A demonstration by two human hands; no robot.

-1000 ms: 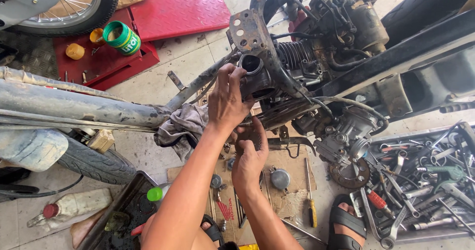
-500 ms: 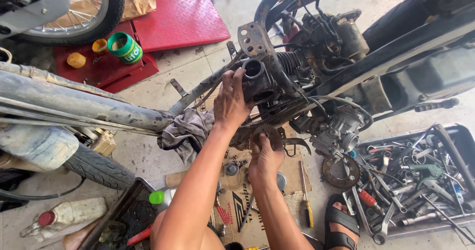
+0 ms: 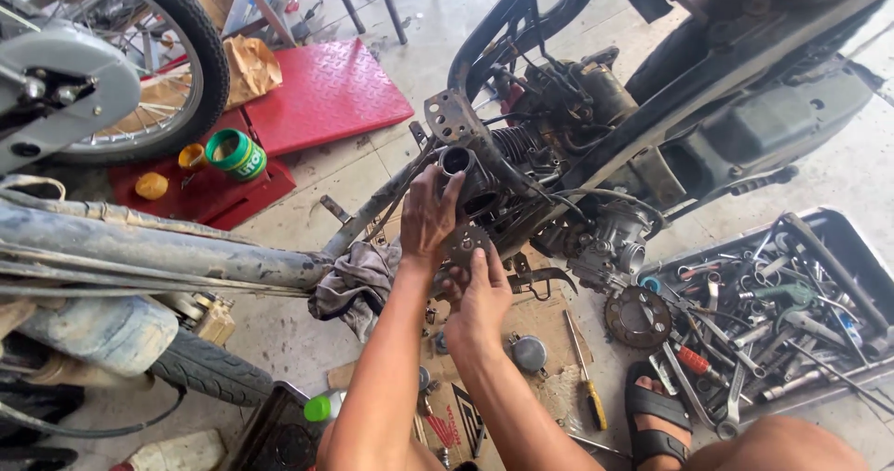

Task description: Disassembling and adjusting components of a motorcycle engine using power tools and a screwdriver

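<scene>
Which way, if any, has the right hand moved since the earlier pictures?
Yes. The right hand has risen, closing in on the engine cylinder above it.

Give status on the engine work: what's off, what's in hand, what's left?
Done: engine stripped, sprocket exposed, frame bare. In hand: left hand grips the round metal port; right hand presses a small perforated plate beneath it. Left: parts on the cardboard and tools in the tray are still out.
</scene>
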